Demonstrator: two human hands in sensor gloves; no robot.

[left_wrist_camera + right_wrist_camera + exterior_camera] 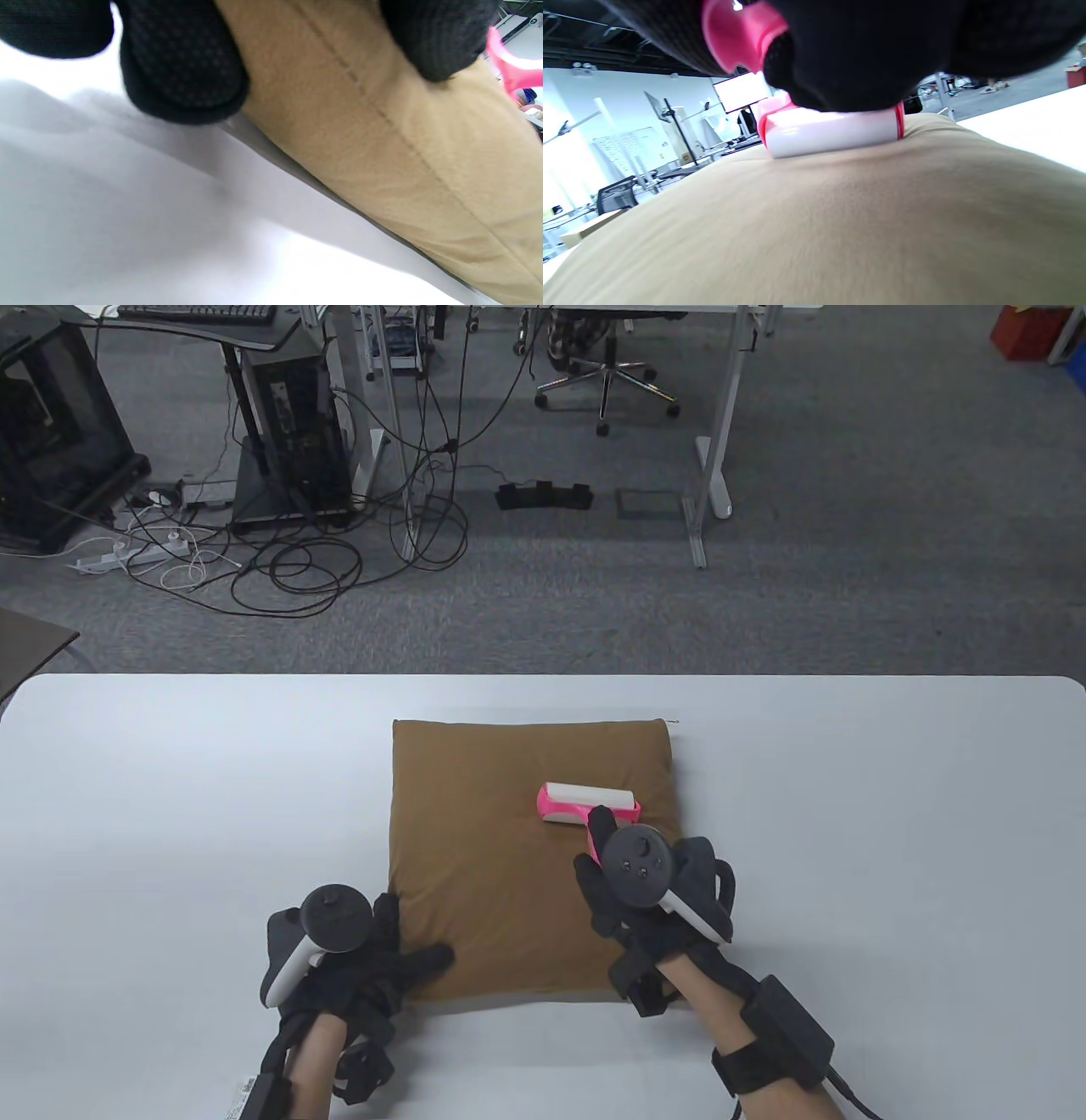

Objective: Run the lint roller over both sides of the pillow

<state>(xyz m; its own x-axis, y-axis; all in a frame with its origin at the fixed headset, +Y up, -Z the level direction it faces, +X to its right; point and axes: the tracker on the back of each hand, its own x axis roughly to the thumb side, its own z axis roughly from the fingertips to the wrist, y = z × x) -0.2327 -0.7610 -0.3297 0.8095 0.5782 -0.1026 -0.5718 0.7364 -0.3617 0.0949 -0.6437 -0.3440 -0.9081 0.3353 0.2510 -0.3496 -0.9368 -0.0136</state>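
A brown square pillow (492,848) lies flat in the middle of the white table (170,780). My right hand (632,891) grips the pink handle of a lint roller (590,803), whose white roll rests on the pillow's right half. In the right wrist view the roll (831,131) presses into the tan fabric (840,228). My left hand (356,950) rests with fingers spread on the pillow's near left corner. In the left wrist view its fingertips (182,76) touch the pillow's edge seam (382,114).
The table's far edge (543,676) runs behind the pillow, with grey carpet beyond. An office chair (607,364), desk legs and tangled cables (297,560) stand on the floor well away from the table.
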